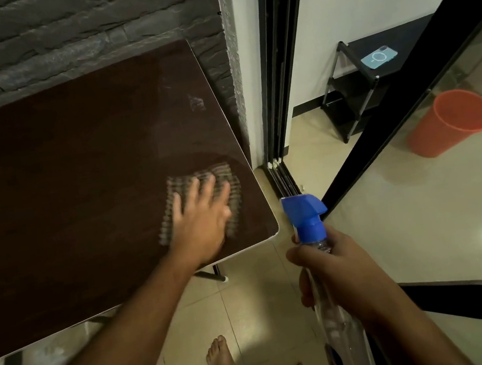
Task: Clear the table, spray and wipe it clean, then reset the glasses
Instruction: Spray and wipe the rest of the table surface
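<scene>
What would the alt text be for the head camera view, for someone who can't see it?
A person's left hand presses a checked cloth flat on a dark brown table near its corner, blurred by motion. The right hand holds a blue-topped spray bottle beside the table, above a tiled floor.

A home: tiled floor (395,221), stone-clad wall (54,29), orange bin (449,123).

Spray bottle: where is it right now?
In the head view, the spray bottle is in the right hand, off the table's near right corner.
</scene>
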